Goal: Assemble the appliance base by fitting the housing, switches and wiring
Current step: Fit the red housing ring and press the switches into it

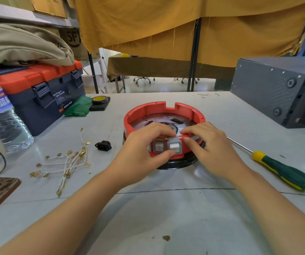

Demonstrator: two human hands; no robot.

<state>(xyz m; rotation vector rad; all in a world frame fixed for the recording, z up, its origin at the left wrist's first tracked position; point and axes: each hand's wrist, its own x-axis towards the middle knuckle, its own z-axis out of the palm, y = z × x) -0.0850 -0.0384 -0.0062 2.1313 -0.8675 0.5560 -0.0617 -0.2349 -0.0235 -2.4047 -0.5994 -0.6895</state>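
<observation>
In the head view, the red housing sits on a black base at the middle of the bench. The left hand and right hand both pinch a white switch at its near wall, beside another switch. Loose wires and a black socket lie left; a screwdriver lies right.
</observation>
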